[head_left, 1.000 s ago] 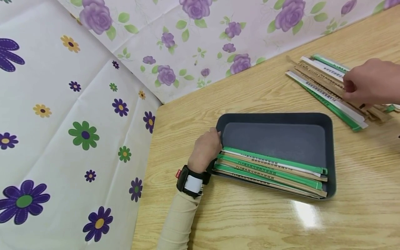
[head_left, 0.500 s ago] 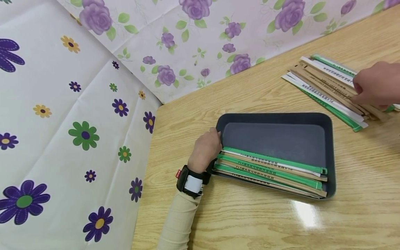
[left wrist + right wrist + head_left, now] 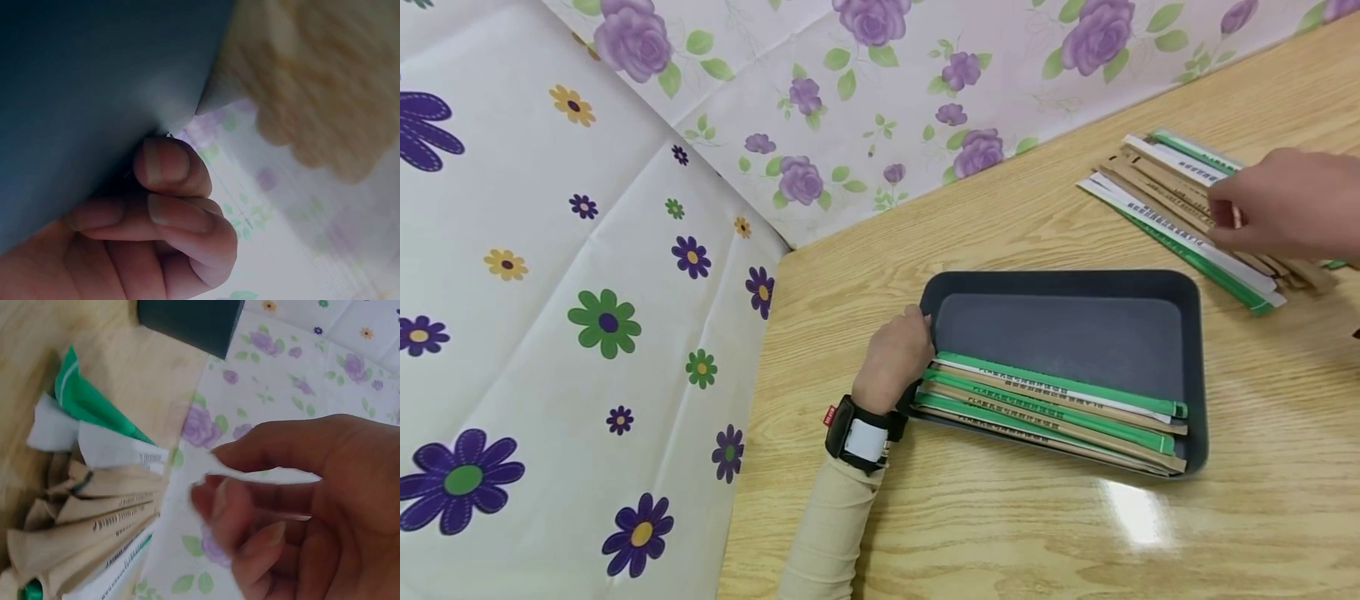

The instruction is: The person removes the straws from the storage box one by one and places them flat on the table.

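A dark grey tray (image 3: pixel 1060 283) sits on the wooden table, with several green, white and brown paper packets (image 3: pixel 1052 404) stacked along its near side. My left hand (image 3: pixel 910 342) holds the tray's left end, its fingers (image 3: pixel 169 206) curled against the tray wall (image 3: pixel 94 81). A loose pile of the same packets (image 3: pixel 1157 208) lies fanned out at the far right. My right hand (image 3: pixel 1225 217) hovers over that pile with loosely curled fingers (image 3: pixel 250 500). Nothing lies between them in the right wrist view, where the packet ends (image 3: pixel 94 506) sit just below.
Flowered cloth (image 3: pixel 587 292) covers the area left of the table and the wall behind it. The table's left edge (image 3: pixel 760 400) runs close to my left wrist, which wears a black band (image 3: pixel 861 433). Bare wood (image 3: pixel 1262 417) lies right of the tray.
My right hand drew right, then came back left over the loose pile, and the packets shifted slightly. The left hand and the tray stayed put.
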### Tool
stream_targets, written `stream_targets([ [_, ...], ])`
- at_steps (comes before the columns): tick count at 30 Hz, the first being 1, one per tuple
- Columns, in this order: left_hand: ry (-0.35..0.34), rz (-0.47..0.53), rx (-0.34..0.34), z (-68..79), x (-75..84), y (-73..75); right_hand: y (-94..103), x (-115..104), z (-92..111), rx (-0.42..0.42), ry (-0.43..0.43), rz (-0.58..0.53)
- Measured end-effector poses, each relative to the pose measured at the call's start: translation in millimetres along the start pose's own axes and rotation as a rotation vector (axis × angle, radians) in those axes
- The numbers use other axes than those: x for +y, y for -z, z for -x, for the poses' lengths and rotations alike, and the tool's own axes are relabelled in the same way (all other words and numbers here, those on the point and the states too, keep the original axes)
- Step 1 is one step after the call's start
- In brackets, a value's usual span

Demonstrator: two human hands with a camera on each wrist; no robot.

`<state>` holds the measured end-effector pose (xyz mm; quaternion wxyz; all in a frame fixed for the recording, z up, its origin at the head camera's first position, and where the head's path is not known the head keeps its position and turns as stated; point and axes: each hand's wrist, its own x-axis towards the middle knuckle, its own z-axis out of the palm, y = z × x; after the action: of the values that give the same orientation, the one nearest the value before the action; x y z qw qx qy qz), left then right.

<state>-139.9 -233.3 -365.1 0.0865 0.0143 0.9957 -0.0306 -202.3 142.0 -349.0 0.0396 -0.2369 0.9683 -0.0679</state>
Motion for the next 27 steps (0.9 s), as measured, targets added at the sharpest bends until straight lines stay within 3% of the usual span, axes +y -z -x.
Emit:
stream_targets([
  [7, 0.016, 0.008, -0.022, -0.9, 0.5, 0.4, -4.7, -28, 0, 0.109, 0.129, -0.018],
  [15, 0.017, 0.023, -0.038, -0.8, 0.0, -0.6, -26.3, -69, 9, 0.18, 0.397, -0.098],
  [18, 0.012, 0.024, -0.032, -0.3, -0.1, -1.0, -34.6, -79, 15, 0.154, 0.481, -0.111],
  [27, 0.01, 0.018, -0.007, -0.9, 0.3, -1.1, -51.1, -90, 25, -0.066, 0.589, -0.046],
])
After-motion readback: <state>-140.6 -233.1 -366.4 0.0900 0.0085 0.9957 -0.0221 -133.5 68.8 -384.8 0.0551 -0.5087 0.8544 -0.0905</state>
